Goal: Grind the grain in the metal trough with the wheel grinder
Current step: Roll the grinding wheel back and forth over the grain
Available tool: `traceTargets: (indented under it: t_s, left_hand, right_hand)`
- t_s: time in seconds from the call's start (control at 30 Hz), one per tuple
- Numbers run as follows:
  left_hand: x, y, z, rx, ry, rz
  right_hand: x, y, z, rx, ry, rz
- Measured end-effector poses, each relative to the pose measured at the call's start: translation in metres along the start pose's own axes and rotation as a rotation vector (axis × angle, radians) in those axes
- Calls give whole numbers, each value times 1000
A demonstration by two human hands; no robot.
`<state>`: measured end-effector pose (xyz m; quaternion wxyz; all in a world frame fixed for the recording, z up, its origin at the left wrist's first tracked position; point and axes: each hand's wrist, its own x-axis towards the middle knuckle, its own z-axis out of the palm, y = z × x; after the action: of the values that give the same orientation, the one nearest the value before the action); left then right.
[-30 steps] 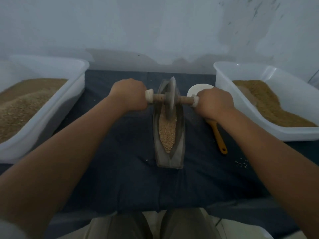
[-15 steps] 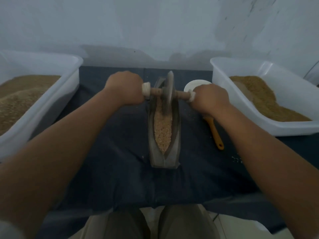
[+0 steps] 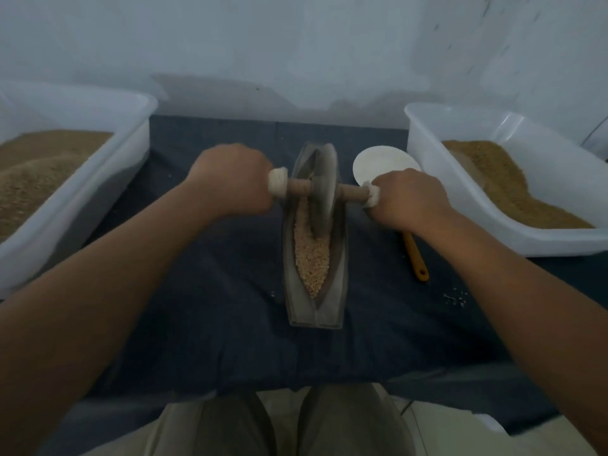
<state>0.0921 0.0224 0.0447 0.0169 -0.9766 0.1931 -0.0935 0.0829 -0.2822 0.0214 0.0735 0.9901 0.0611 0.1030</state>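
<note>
Both fists wrap the wooden axle [image 3: 297,185]: left hand [image 3: 235,179] at 9 o'clock, right hand [image 3: 409,200] at 3 o'clock of the grey disc wheel grinder [image 3: 324,184], which stands at the 12 o'clock end of the boat-shaped metal trough [image 3: 339,281]. An uneven push could tilt it and spill the pale grain [image 3: 312,255].

Dull metal, wood and plastic on matt cloth

Matt grey metal trough [image 3: 315,311]; wooden axle [image 3: 297,185]; smooth white plastic tubs [image 3: 460,205]; dark matt cloth [image 3: 214,274].

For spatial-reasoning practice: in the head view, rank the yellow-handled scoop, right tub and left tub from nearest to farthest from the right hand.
1. Scoop, partly hidden behind the right hand.
2. Right tub, just to its right.
3. Left tub, far side, beyond the trough.
</note>
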Motion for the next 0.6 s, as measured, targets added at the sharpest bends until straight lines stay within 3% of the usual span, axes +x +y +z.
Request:
traceTargets:
  t_s: [0.1,0.2,0.4,0.6]
  left_hand:
    - [41,-1,-15,-3,-128,-11]
    - [28,5,-14,13,-100,-3]
    - [-58,-9,-9,-193,-297,80]
    - [5,-5,-5,-87,-162,16]
  right_hand:
    - [27,2,9,27,36,77]
    - [17,0,2,39,-21,67]
    - [-74,0,-22,117,167,-216]
    - [0,-2,-5,-11,164,-80]
